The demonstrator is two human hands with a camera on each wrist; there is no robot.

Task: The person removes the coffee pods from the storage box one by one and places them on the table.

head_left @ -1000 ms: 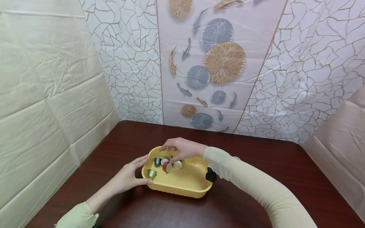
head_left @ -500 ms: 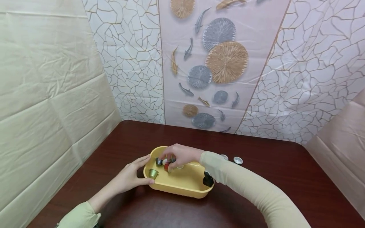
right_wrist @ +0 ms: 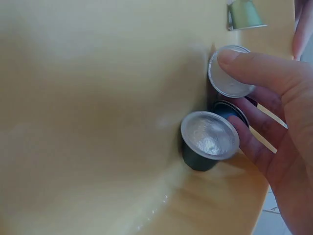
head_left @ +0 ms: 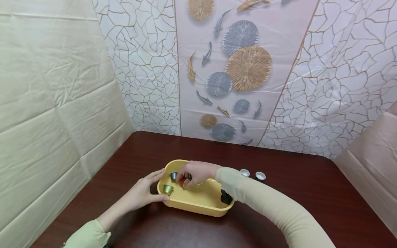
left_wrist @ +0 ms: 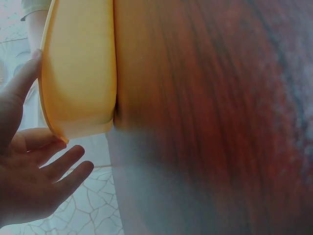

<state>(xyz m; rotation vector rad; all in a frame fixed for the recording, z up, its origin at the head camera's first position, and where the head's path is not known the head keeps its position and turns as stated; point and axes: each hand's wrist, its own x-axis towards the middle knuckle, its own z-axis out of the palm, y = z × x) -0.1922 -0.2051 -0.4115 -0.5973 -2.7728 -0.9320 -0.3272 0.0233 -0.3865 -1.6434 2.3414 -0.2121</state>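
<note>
My left hand (head_left: 147,189) holds the left end of a yellow tray (head_left: 198,208), thumb at the near corner and fingertips at the far one. Inside the tray, my right hand (head_left: 198,171) pinches a red coffee capsule (head_left: 182,182) between thumb and fingers. In the right wrist view the thumb lies on that capsule's foil lid (right_wrist: 232,81). Close by are a dark blue capsule (head_left: 174,176) and a dark green capsule (right_wrist: 200,159) with its foil side up. A light green capsule (head_left: 168,189) lies near the left hand. The right hand partly hides the group.
Two pale round-lidded capsules, a nearer-left capsule (head_left: 244,172) and a farther-right capsule (head_left: 260,176), stand on the dark wooden table (head_left: 297,196) beyond the right sleeve. A black object (head_left: 226,197) shows beneath that sleeve at the tray's right end. Patterned cloth (head_left: 217,103) hangs behind.
My right hand has lowered into the tray and closed its thumb and fingers on the red capsule. The right sleeve has uncovered the two capsules on the table. The left hand keeps its hold.
</note>
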